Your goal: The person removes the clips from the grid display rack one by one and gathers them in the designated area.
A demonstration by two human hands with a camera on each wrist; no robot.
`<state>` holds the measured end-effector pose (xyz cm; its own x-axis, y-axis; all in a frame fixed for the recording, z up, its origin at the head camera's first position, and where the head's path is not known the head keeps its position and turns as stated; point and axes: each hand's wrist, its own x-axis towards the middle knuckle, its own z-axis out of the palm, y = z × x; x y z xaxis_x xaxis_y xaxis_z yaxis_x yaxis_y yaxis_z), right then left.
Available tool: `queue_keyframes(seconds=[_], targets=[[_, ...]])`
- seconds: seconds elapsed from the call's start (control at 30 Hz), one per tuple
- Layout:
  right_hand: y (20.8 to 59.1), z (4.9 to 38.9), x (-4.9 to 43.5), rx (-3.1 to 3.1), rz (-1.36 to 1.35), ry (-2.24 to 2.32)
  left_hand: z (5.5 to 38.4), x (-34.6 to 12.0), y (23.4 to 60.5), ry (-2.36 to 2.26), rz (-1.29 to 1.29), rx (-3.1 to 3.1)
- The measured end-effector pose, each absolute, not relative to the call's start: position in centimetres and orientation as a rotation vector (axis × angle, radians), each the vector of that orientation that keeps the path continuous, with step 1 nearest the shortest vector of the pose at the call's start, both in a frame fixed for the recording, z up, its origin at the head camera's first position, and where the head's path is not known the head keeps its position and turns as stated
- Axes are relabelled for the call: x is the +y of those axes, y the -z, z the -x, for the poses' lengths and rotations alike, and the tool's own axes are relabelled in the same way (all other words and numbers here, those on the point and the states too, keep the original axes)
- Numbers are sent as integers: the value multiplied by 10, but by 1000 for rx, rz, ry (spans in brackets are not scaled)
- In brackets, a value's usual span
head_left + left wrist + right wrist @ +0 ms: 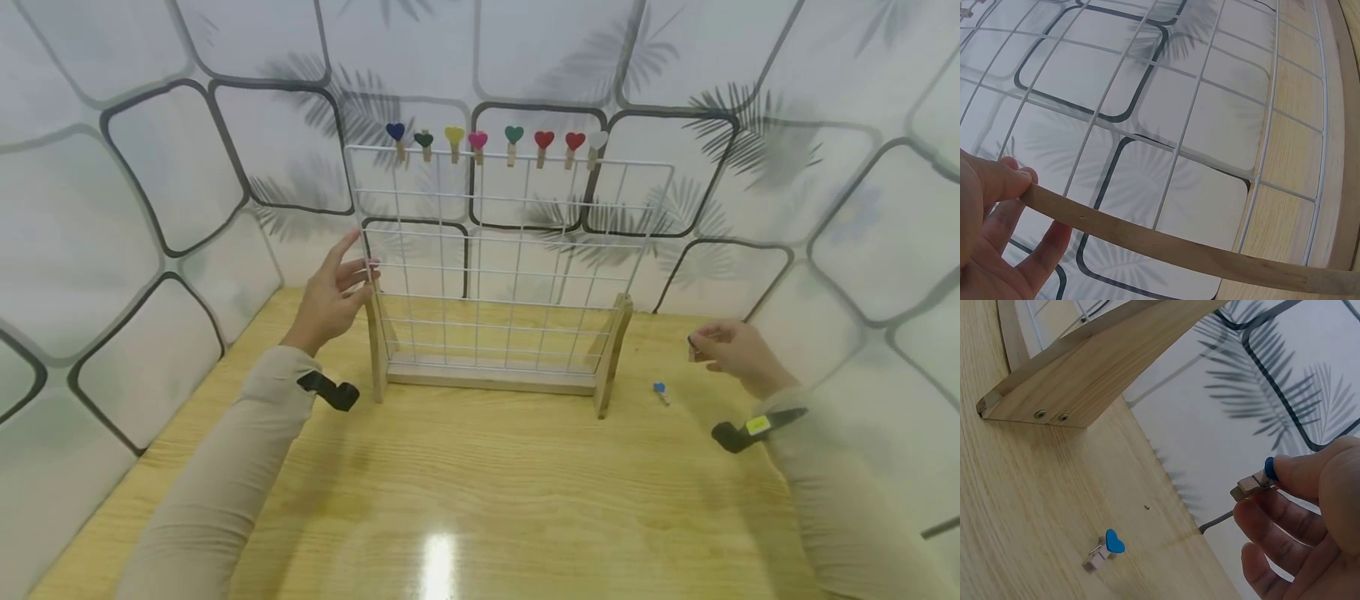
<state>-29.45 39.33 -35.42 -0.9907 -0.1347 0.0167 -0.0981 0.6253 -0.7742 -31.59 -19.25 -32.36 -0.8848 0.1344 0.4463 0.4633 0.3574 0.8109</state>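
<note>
A white wire grid rack with a wooden base point(491, 382) stands upright on the table. My left hand point(330, 296) is at its left side, thumb and fingers gripping the end of the wooden side piece point(1147, 240). Out to the right of the rack, my right hand point(738, 354) pinches a small wooden clothespin point(1250, 485) with a dark blue top between thumb and fingers. Below that hand, another clothespin with a bright blue heart point(1114, 542) lies on the table near the rack's right foot.
Several heart-topped clothespins, among them a dark blue one point(395, 132), a yellow one point(454, 133) and a red one point(575, 140), sit along the rack's top wire. A patterned wall covering point(540, 67) rises behind and on both sides of the wooden table point(487, 467).
</note>
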Motion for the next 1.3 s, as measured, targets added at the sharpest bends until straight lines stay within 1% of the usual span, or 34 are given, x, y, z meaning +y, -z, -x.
queue_keyframes(seconds=[0.17, 0.4, 0.77, 1.13, 1.3], targets=[[370, 294, 397, 2765, 208, 1333, 316, -192, 323, 1524, 533, -2328], [388, 290, 399, 2690, 132, 1404, 316, -192, 324, 1540, 538, -2331], [398, 290, 397, 2688, 129, 1375, 315, -192, 323, 1543, 540, -2312], [414, 292, 407, 2637, 109, 1380, 315, -193, 323, 1530, 543, -2319], [418, 291, 402, 2651, 56, 1343, 314, -192, 322, 1542, 542, -2315]])
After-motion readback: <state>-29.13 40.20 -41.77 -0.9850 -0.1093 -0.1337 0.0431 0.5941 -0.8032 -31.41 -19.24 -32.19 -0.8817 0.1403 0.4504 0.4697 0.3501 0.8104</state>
